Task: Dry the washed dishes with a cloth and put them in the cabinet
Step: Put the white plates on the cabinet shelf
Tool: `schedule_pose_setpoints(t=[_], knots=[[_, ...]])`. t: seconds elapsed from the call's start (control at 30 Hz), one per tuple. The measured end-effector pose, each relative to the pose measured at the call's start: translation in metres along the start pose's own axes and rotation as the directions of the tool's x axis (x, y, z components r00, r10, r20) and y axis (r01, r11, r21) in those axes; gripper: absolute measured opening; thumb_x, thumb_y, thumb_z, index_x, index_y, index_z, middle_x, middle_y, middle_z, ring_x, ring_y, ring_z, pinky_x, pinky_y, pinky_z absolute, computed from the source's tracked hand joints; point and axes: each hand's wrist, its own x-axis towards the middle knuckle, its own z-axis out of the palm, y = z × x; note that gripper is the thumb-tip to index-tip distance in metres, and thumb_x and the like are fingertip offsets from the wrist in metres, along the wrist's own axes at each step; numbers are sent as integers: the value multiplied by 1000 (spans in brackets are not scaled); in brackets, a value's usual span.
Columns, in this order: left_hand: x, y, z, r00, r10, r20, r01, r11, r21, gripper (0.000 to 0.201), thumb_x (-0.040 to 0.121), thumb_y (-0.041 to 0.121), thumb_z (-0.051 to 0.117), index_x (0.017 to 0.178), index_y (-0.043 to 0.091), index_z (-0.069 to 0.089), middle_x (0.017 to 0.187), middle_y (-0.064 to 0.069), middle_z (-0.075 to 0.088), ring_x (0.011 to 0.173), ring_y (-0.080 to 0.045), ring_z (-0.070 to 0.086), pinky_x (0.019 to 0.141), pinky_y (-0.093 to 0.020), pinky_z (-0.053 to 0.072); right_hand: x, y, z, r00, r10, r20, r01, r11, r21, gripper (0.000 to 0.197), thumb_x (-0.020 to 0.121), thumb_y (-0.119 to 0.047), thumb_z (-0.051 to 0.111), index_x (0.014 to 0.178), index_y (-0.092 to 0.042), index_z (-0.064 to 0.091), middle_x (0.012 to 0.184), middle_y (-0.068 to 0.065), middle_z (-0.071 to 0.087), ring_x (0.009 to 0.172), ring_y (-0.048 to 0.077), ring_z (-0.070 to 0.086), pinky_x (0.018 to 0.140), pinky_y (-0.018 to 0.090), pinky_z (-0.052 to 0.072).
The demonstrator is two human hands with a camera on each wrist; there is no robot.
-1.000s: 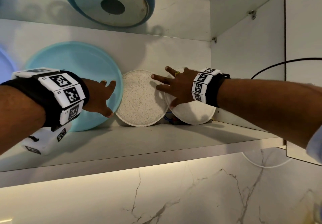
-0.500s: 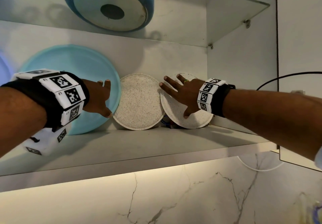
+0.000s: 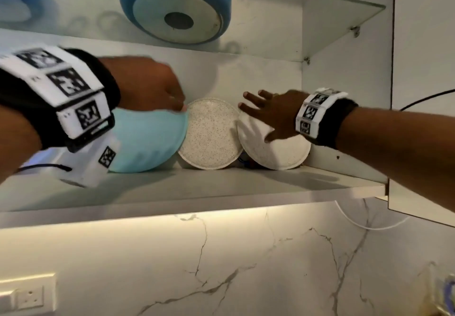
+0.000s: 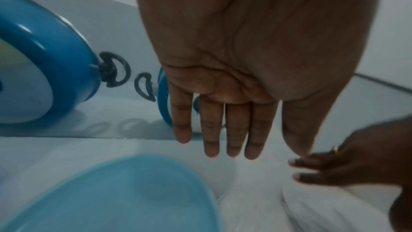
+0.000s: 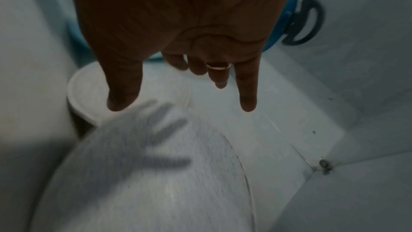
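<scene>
Three plates lean upright against the cabinet's back wall in the head view: a light blue plate [image 3: 147, 141], a speckled plate [image 3: 211, 136] and a second speckled plate [image 3: 278, 153] at the right. My left hand [image 3: 177, 105] is at the blue plate's upper right rim, beside the middle plate's top. In the left wrist view, the left hand [image 4: 245, 151] has straight fingers and holds nothing above the blue plate [image 4: 125, 195]. My right hand [image 3: 256, 116] is spread over the right plate, thumb against its face. In the right wrist view, the right hand [image 5: 183, 98] casts a shadow on that plate [image 5: 156, 183].
A blue pot [image 3: 177, 5] stands on the glass shelf [image 3: 320, 3] above. The cabinet's side wall [image 3: 344, 94] is close to the right plate. The shelf's front edge [image 3: 197, 207] lies below, over a marble backsplash with a wall socket [image 3: 29, 298]. A black cable [image 3: 428, 99] runs at the right.
My left hand has moved up and right, from the blue plate's face to its upper rim by the middle plate. My right hand stays spread on the right plate.
</scene>
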Motion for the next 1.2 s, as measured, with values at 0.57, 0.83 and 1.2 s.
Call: schedule_pose_setpoints(t=[0.57, 0.83, 1.2], knots=[[-353, 105, 143, 993, 52, 104, 51, 607, -793, 17, 93, 50, 67, 97, 38, 78, 91, 34, 72, 82, 16, 67, 71, -10, 52, -293, -286, 4, 986, 64, -156, 165, -183, 969, 18, 89, -38, 71, 99, -25, 79, 93, -20, 75, 88, -13, 66, 77, 5, 45], [-531, 81, 265, 754, -301, 584, 626, 599, -499, 21, 90, 48, 63, 102, 34, 75, 90, 23, 75, 86, 7, 69, 77, -34, 57, -366, -456, 84, 936, -350, 29, -106, -204, 973, 20, 86, -37, 68, 93, -22, 78, 88, -12, 76, 81, -2, 70, 75, 35, 58], [-694, 28, 283, 259, -570, 779, 944, 318, -81, 63, 96, 53, 58, 148, 18, 48, 148, -7, 50, 131, -26, 52, 106, -46, 46, -345, -608, -44, 730, -676, -97, 1, -141, 990, 49, 85, -41, 75, 130, -26, 62, 124, -5, 66, 113, 14, 60, 95, 34, 50]])
